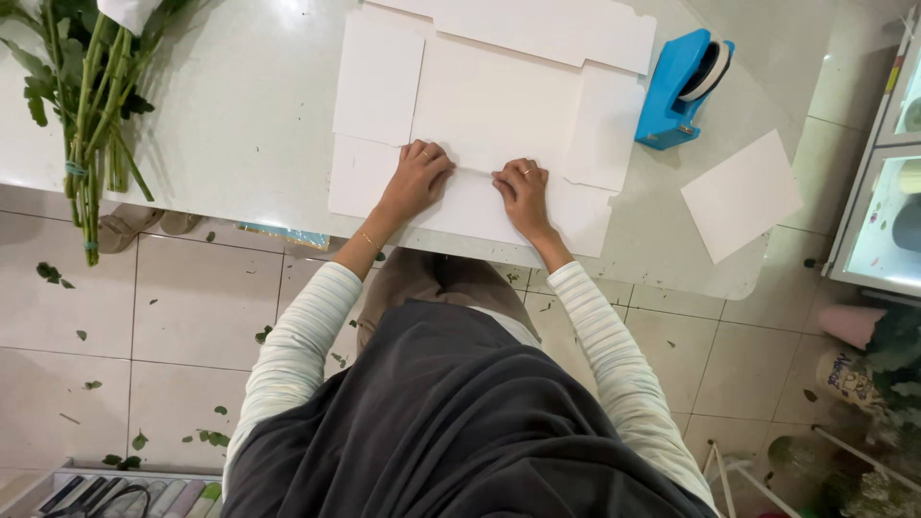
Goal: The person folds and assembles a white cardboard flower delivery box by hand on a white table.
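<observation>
A large flat white cardboard box blank (489, 96) with several flaps lies spread on the white table (240, 125). My left hand (418, 178) and my right hand (523, 192) press side by side on a crease near the blank's front flap (470, 206), at the table's near edge. Both hands have their fingers curled down onto the card. Neither hand lifts anything off the table.
A blue tape dispenser (683, 84) stands right of the blank. A loose white card sheet (741, 195) lies near the table's right corner. Green flower stems (91, 105) hang over the left edge. Leaf scraps litter the tiled floor (192, 307). A glass cabinet (887, 192) stands at right.
</observation>
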